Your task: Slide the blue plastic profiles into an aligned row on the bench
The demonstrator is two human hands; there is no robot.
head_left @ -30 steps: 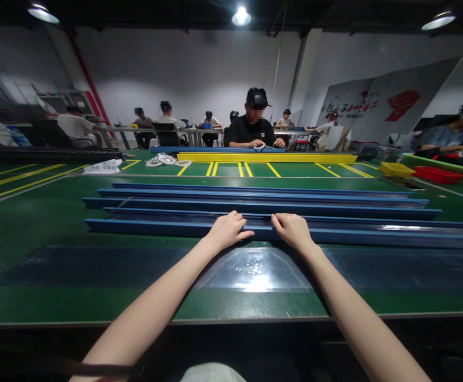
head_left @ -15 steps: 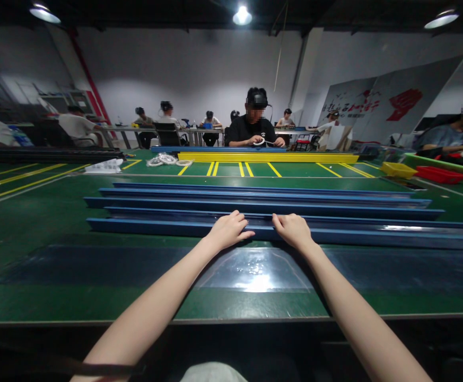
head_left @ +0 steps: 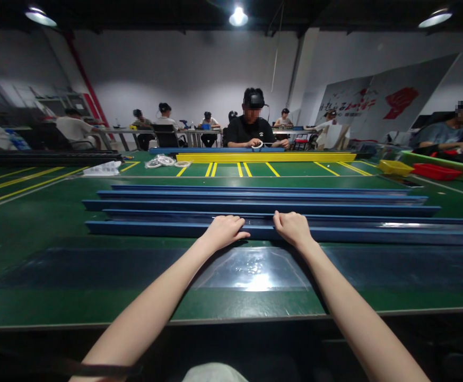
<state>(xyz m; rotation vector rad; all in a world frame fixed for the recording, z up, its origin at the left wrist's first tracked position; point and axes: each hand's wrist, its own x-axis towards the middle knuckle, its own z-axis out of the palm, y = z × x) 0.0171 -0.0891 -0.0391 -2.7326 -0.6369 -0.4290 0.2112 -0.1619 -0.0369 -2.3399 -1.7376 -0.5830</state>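
The nearest of several long blue channel rails (head_left: 143, 228) lies crosswise on the green table before me. My left hand (head_left: 225, 231) is bent over its near wall, fingers inside the channel and thumb along the outer face. To the right, my right hand (head_left: 292, 228) is closed over the same wall, its fingers curled and partly hidden. A short stretch of rail shows between the hands. Under my forearms, a flat clear plastic strip (head_left: 251, 268) lies on the table, reflecting the lamp. More blue rails (head_left: 334, 206) lie parallel just behind.
Farther back are a yellow rail (head_left: 263, 157), bagged white coils (head_left: 162, 161) and a white plastic piece (head_left: 102, 168). Yellow (head_left: 395, 168) and red (head_left: 437, 171) trays stand at right. A person (head_left: 251, 127) handles a white ring across the table; other people sit beyond.
The whole view has shifted slightly. My left hand's fingers lie a little lower over the rail's wall; my right hand stays nearly in place. The rails look unmoved.
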